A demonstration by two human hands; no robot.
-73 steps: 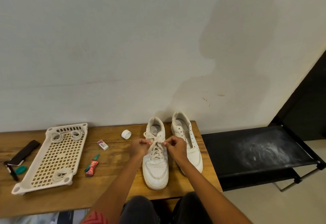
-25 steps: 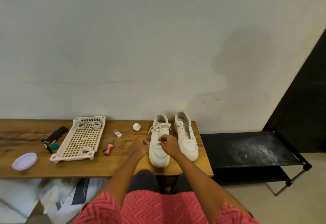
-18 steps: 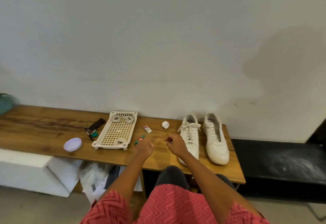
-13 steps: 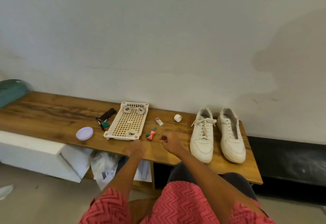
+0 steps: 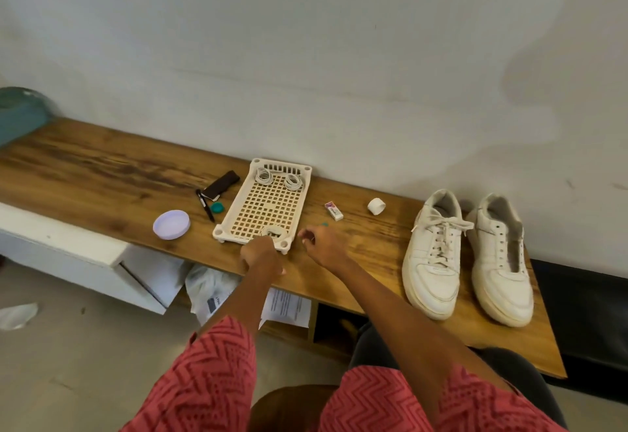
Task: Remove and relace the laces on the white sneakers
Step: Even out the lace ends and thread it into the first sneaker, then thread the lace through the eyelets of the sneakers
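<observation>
Two white sneakers stand on the right of the wooden bench (image 5: 102, 173). The left sneaker (image 5: 433, 261) is laced and tied in a bow; the right sneaker (image 5: 501, 265) has bare eyelets. A cream lattice tray (image 5: 265, 205) holds three coiled laces: two at its far end (image 5: 263, 176) (image 5: 294, 181) and one at its near end (image 5: 273, 230). My left hand (image 5: 261, 256) is at the tray's near edge, right by that near coil, with its fingers curled under and hidden. My right hand (image 5: 321, 241) hovers just right of the tray, loosely curled and holding nothing.
Left of the tray lie a lilac lid (image 5: 171, 224), a black pen (image 5: 205, 204), a green cap (image 5: 217, 208) and a dark flat case (image 5: 221, 185). An eraser (image 5: 333, 211) and a white cap (image 5: 376, 206) lie between tray and sneakers. A black bench (image 5: 584, 309) adjoins at right.
Both hands let go of the tied bow on the left sneaker and moved left to the tray. My view swung left and pulled back from the sneakers.
</observation>
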